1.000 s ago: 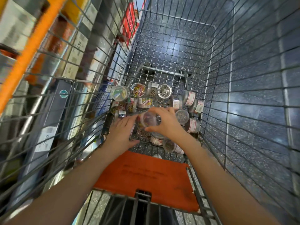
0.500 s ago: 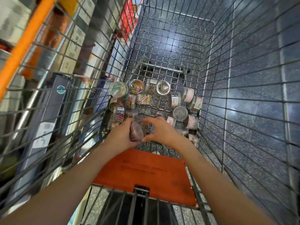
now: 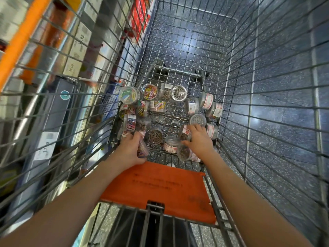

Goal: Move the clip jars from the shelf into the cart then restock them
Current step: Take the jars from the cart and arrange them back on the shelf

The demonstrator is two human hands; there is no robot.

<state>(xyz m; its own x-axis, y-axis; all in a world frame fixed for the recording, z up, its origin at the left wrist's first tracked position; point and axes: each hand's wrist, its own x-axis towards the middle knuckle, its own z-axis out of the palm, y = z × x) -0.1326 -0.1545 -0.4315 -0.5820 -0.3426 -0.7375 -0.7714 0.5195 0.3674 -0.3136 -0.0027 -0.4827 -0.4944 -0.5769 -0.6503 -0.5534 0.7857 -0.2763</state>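
The clip jars (image 3: 179, 93) lay scattered on the floor of the cart (image 3: 267, 86), so the first half looked done; restocking the shelf (image 3: 53, 111) on the left had, by my reading, barely begun. The left hand (image 3: 129, 150) gripped one jar of coloured clips (image 3: 142, 149). The right hand (image 3: 200, 139) rested with spread fingers over other jars; whether it pinched one I could not tell. Roughly twenty jars showed, about half coloured, half metal.

We see left grip (image 3: 130, 150) holding a clip jar (image 3: 142, 148); right grip (image 3: 200, 139) rests on jars in cart (image 3: 267, 86).
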